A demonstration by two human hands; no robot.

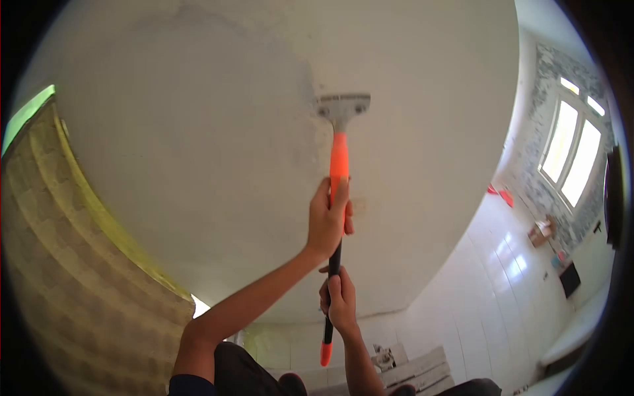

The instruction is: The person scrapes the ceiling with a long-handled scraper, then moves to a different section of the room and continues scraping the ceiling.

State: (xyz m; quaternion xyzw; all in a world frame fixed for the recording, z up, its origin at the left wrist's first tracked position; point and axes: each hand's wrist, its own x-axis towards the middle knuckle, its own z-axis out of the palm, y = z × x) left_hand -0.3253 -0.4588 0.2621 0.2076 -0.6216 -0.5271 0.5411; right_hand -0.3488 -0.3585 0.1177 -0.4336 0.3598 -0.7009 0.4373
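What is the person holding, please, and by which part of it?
A long-handled scraper, by its handle: the left hand grips the orange section, and the right hand grips the black section lower down.

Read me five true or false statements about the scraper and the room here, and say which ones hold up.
1. The left hand and right hand both grip the scraper. True.
2. The right hand grips higher than the left hand. False: the left hand is higher.
3. The scraper's metal head is at its upper end. True.
4. The window is left of the scraper. False: the window is at the picture's right.
5. A brownish drape hangs at the picture's left. True.
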